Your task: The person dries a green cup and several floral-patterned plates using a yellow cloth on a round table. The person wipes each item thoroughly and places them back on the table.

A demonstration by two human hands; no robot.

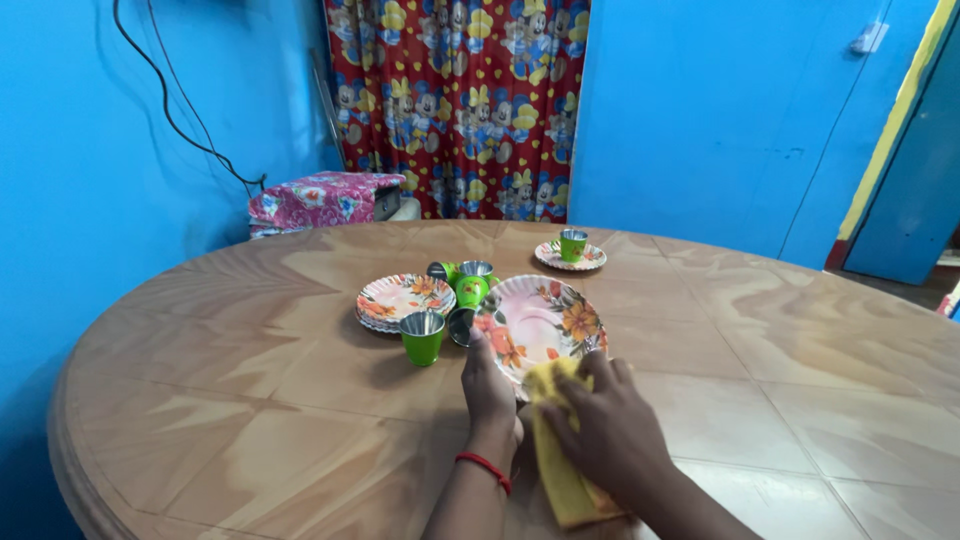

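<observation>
My left hand point(487, 385) grips the near left rim of a flowered plate point(540, 318) and holds it tilted up on the round wooden table point(250, 390). A red band circles that wrist. My right hand point(610, 430) presses a yellow cloth point(560, 465) against the plate's near edge. Just left of the plate stands an upright green cup point(422, 337) with a steel lining. Behind it a stack of flowered plates point(404, 299) lies flat, with more green cups point(468, 283) lying on their sides between stack and held plate.
A further flowered plate point(570, 258) with a green cup point(573, 244) on it sits toward the table's far side. Blue walls, a cartoon-print curtain point(460, 100) and a floral-covered object point(320, 200) stand behind the table. A black cable point(170, 110) hangs on the left wall.
</observation>
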